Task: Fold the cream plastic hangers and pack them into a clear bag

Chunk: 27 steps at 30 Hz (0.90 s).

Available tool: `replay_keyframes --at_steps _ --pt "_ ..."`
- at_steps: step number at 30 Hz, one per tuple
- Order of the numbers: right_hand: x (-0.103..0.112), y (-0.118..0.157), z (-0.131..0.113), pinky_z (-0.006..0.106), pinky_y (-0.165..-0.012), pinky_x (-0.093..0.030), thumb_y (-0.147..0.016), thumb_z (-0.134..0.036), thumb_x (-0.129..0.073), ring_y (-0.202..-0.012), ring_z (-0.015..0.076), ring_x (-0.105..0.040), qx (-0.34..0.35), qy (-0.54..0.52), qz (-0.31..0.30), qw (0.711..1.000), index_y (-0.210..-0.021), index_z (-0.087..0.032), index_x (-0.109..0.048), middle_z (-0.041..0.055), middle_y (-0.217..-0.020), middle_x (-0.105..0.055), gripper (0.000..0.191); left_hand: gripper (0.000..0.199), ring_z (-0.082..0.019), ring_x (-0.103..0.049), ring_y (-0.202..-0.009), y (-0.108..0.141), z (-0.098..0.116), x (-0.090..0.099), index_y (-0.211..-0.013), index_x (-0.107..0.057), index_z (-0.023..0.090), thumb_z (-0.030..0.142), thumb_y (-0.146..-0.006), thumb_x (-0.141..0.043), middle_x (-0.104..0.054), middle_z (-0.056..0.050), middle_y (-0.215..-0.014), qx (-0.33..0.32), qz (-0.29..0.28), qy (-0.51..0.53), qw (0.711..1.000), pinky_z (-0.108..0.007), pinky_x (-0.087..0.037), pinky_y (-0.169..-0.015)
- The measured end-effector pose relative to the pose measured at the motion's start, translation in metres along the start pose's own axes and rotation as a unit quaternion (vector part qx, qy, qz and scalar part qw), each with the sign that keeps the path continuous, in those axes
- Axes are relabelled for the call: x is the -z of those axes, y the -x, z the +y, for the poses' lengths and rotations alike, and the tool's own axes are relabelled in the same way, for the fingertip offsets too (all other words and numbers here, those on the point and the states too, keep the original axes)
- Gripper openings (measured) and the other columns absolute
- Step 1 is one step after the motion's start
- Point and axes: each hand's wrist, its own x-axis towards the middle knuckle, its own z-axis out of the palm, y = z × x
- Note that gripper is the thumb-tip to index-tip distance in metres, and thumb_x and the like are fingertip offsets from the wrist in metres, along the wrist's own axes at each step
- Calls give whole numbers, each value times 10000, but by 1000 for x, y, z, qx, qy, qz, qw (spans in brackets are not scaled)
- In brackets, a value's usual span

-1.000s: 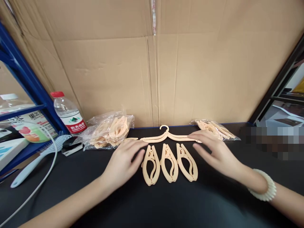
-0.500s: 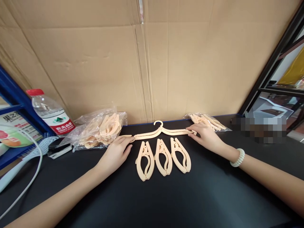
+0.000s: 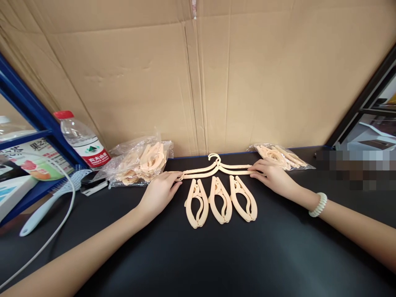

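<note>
Two unfolded beige hangers lie at the back of the black table, one just behind the other, their hooks side by side. My left hand is closed on their left ends, thumb and fingers pinched together. At the right ends, my right hand pinches them between thumb and fingers. In front lie three folded beige hangers in a row: a left one, a middle one and a right one.
Plastic bags of folded hangers lie at the back left and back right. A red-capped bottle, a pale brush and a white cable are on the left. Cardboard stands behind.
The two hangers, nearly overlapping before, now show a gap between their arms and separate hooks. Both hands still hold the ends. The view has shifted, so everything appears farther right.
</note>
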Motion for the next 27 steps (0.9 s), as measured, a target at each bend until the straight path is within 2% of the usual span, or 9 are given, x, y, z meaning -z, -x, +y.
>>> replay_keyframes --at_steps 4,8,12,14,17,21,27 --pt "-3 -2 -1 451 -787 -533 -954 -283 -475 -865 269 -619 3 -7 4 1000 -902 -190 -687 102 -906 -671 238 252 -273 -651 -950 -1 0 -1 -1050 -638 153 271 -938 -445 -688 -113 -1027 -12 -4 1 1000 -432 -539 -846" --pt "-3 -2 -6 430 -761 -531 -955 -278 -464 -836 259 -619 11 -7 36 999 -868 -193 -669 97 -883 -659 238 234 -243 -644 -928 -2 5 2 -1049 -626 170 270 -931 -450 -671 -89 -1030 -9 10 17 1000 -395 -534 -831" --pt "3 0 -10 412 -745 -527 -970 -302 -443 -822 246 -631 8 -5 72 997 -905 -204 -660 90 -903 -661 246 205 -155 -612 -674 0 15 7 -1027 -616 201 306 -924 -472 -655 -16 -838 45 50 76 995 -274 -515 -632" --pt "8 0 -11 410 -738 -521 -977 -298 -432 -813 242 -631 8 1 86 996 -901 -208 -651 87 -902 -662 249 186 -137 -593 -609 1 21 10 -991 -615 207 331 -914 -499 -640 9 -749 77 49 125 988 -243 -491 -565" --pt "15 0 -14 418 -753 -512 -982 -282 -428 -837 248 -627 6 19 114 993 -897 -213 -639 84 -903 -660 237 200 -158 -647 -661 2 28 14 -932 -621 198 376 -893 -539 -676 -12 -767 122 22 210 970 -250 -523 -576" --pt "22 0 -18 418 -758 -506 -985 -282 -420 -854 249 -622 -1 21 141 990 -895 -222 -637 83 -917 -657 243 268 -213 -698 -743 1 35 19 -886 -627 184 445 -853 -580 -701 -45 -786 171 -3 319 932 -317 -592 -639" --pt "32 0 -20 410 -749 -491 -993 -304 -408 -829 247 -610 11 60 155 986 -888 -212 -636 86 -890 -640 267 356 -237 -718 -732 -2 39 26 -858 -636 156 496 -756 -665 -733 -91 -858 216 -14 393 894 -385 -607 -706"
